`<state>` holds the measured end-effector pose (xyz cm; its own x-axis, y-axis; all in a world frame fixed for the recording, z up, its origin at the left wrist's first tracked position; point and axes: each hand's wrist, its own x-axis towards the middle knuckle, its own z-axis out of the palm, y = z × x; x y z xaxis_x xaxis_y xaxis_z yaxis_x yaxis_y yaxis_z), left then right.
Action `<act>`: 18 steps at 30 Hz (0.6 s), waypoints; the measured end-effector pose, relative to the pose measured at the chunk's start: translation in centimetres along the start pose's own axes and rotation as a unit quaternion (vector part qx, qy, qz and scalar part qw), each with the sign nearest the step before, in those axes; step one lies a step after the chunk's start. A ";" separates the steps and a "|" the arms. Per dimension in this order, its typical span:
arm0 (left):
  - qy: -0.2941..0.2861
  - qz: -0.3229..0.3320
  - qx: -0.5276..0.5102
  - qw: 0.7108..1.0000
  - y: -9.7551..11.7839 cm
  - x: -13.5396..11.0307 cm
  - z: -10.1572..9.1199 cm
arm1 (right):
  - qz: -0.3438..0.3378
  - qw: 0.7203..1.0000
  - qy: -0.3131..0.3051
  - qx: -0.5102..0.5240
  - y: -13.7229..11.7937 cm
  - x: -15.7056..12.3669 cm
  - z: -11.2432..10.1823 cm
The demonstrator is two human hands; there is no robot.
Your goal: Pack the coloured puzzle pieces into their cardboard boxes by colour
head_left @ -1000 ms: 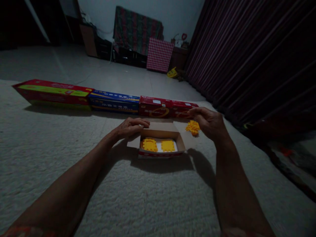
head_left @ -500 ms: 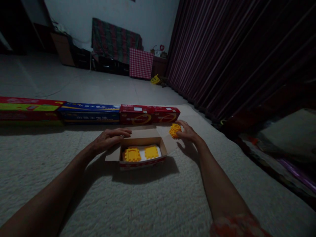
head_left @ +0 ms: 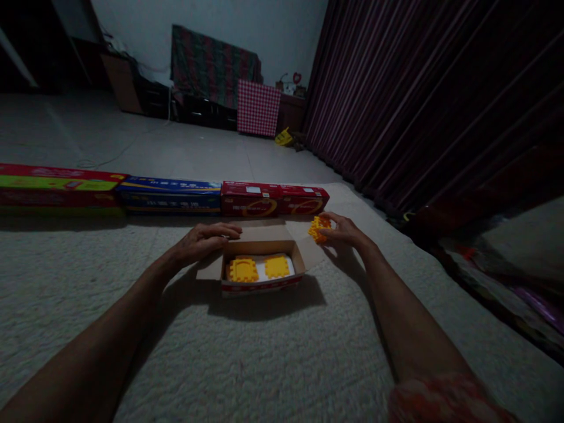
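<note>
A small cardboard box [head_left: 262, 286] stands on the pale quilted mat, its flaps folded outward. Two flat yellow notched plastic building blocks lie inside: one with a raised ring [head_left: 244, 270] on the left, one plain [head_left: 277, 267] on the right, over something white. My left hand [head_left: 202, 242] rests with fingers stretched over the box's back left corner and flap. Beyond the right flap, my right hand [head_left: 346, 229] grips a yellow notched building-block cluster [head_left: 319, 230] between thumb and fingers. Part of the cluster is hidden by those fingers.
Behind the box runs a row of cartons: a red and yellow-green one [head_left: 61, 191], a blue one [head_left: 171, 197] and red ones [head_left: 251, 200]. A dark curtain [head_left: 396, 88] hangs at the right. Low furniture with a checked cloth [head_left: 258, 107] stands against the far wall.
The view has shifted slightly, so everything sits a little further right and higher. The yellow cluster has turned in my right hand. My left hand stays at the box corner.
</note>
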<state>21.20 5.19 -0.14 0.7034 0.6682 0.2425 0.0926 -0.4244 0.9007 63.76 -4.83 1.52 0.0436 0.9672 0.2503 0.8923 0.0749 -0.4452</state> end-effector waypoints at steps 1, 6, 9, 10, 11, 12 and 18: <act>0.000 0.000 -0.001 1.000 0.0 0.0 0.0 | 0.007 1.000 0.005 -0.005 -0.2 -0.1 -0.2; -0.007 0.005 -0.006 1.000 0.1 0.0 0.0 | -0.009 0.997 0.077 -0.031 -4.5 -1.3 -1.8; -0.007 0.007 -0.009 1.000 0.2 0.0 0.0 | -0.079 0.996 0.047 -0.003 -9.6 -2.6 -2.5; -0.005 0.008 -0.010 1.000 0.2 0.0 0.1 | -0.103 0.994 0.025 0.007 -11.3 -3.0 -2.6; -0.003 0.009 -0.012 1.000 0.2 0.0 0.1 | -0.129 0.992 0.000 0.012 -12.8 -3.5 -2.5; -0.002 0.011 -0.014 1.000 0.2 0.0 0.1 | -0.151 0.988 -0.023 0.013 -14.0 -3.9 -2.2; -0.011 0.019 -0.023 0.999 -0.3 0.1 0.1 | -0.197 0.975 -0.104 -0.010 -15.7 -4.9 0.6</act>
<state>21.31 5.36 -0.38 0.7207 0.6390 0.2689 0.0334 -0.4194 0.9072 49.22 -10.57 6.75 -0.3954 0.8923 0.2177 0.8297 0.4487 -0.3320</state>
